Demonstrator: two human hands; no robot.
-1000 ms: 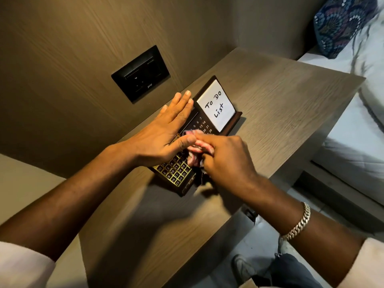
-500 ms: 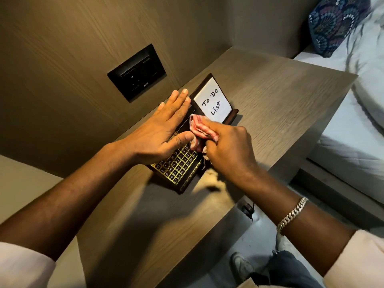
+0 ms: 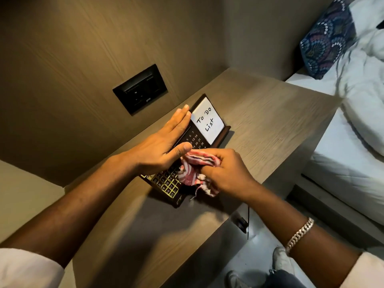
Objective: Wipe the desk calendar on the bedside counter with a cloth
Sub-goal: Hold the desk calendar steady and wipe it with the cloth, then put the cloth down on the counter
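On the desk [image 3: 270,113]: desk calendar [image 3: 193,140] lying flat.
Left hand [image 3: 160,146]: open, pinning it.
Right hand [image 3: 226,171]: gripping cloth [image 3: 195,165].
Risk: cloth catching note [image 3: 207,119], dislodging it.

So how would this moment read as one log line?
left hand: flat, steadying desk calendar | right hand: rubbing striped cloth on it

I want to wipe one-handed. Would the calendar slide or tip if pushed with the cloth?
Probably it would slide: the calendar lies on smooth counter, and the left hand lies flat on it. Tipping seems unlikely, since it lies low. The cloth is floppy, bunched in the right hand.
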